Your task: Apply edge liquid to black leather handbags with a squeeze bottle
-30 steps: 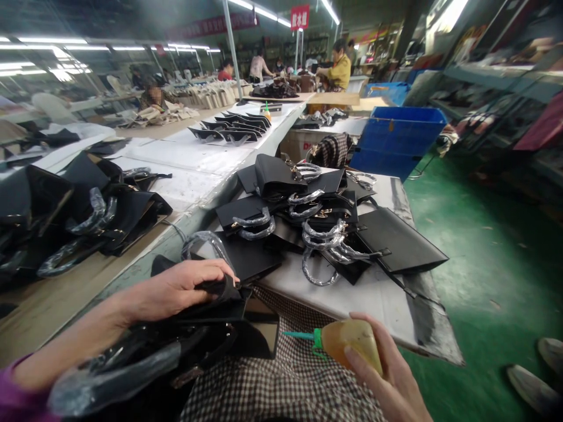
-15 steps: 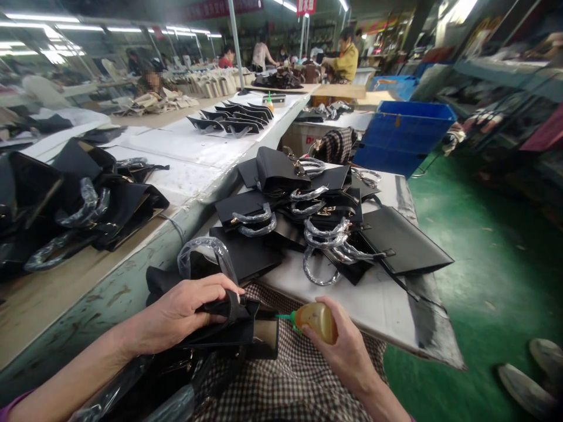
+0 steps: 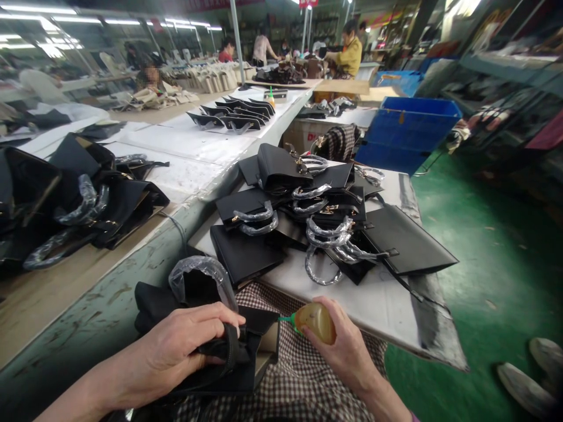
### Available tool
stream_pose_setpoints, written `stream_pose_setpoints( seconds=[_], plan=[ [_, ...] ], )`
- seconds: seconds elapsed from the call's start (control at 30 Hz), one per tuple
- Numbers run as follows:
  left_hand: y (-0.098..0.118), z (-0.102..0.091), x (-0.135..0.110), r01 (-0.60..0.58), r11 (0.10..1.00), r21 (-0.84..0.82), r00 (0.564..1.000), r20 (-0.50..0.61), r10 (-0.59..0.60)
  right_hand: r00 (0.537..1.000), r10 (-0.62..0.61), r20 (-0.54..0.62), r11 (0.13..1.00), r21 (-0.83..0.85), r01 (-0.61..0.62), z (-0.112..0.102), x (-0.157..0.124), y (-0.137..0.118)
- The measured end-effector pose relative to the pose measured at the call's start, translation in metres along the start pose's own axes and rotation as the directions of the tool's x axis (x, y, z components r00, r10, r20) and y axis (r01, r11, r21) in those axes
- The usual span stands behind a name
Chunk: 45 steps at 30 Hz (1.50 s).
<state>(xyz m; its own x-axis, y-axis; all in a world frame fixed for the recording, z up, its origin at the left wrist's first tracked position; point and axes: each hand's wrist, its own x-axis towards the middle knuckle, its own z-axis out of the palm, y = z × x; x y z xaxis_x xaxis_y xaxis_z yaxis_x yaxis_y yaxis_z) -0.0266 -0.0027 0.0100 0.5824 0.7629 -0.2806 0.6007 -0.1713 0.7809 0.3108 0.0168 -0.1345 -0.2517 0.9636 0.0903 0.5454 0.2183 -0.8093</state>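
Note:
My left hand (image 3: 185, 346) is closed on a black handbag (image 3: 233, 378) that lies over my lap, its fingers at the zipper edge by the opening. A plastic-wrapped handle (image 3: 204, 272) arches up behind that hand. In my right hand (image 3: 347, 351) is a squeeze bottle (image 3: 317, 322) of amber liquid with a green nozzle. It is tilted on its side, and the nozzle tip points left, close to the bag's open end. Whether the tip touches the bag I cannot tell. Checked cloth (image 3: 303, 381) covers my lap beneath.
Several black handbags with wrapped handles are heaped on the white board (image 3: 382, 305) ahead. More bags (image 3: 88, 199) lie on the left bench. Flat black pieces (image 3: 233, 114) stand in rows farther back, near a blue crate (image 3: 409, 132). People work in the background.
The bag in my left hand has moved down and tilted, its end now turned toward the bottle. My left hand has lowered with it. The right hand and bottle stay nearly still.

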Motion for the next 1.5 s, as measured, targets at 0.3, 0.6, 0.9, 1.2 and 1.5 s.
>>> stream_pose_setpoints(
  seconds=[0.3,0.6,0.9,1.2,1.5],
  plan=[
    [0.0,0.013,-0.015,-0.04,0.996,0.077,0.999,0.019,0.038,0.979,0.196,0.061,0.974,0.106,-0.201,-0.008,0.012,0.004],
    [0.003,0.018,-0.02,-0.023,0.992,0.126,0.996,0.089,0.011,0.948,0.25,0.196,0.938,0.192,-0.287,-0.011,0.016,0.004],
    [0.001,0.016,-0.018,-0.097,0.979,0.178,0.995,0.051,0.089,0.92,0.262,0.291,0.906,0.256,-0.338,-0.019,0.002,-0.003],
    [-0.003,0.019,-0.02,-0.073,0.979,0.189,0.995,0.077,0.059,0.941,0.303,0.153,0.914,0.232,-0.332,-0.006,-0.004,0.012],
    [-0.001,0.022,-0.023,-0.077,0.982,0.174,0.995,0.069,0.066,0.912,0.343,0.223,0.877,0.272,-0.396,-0.013,-0.004,0.003]
  ],
)
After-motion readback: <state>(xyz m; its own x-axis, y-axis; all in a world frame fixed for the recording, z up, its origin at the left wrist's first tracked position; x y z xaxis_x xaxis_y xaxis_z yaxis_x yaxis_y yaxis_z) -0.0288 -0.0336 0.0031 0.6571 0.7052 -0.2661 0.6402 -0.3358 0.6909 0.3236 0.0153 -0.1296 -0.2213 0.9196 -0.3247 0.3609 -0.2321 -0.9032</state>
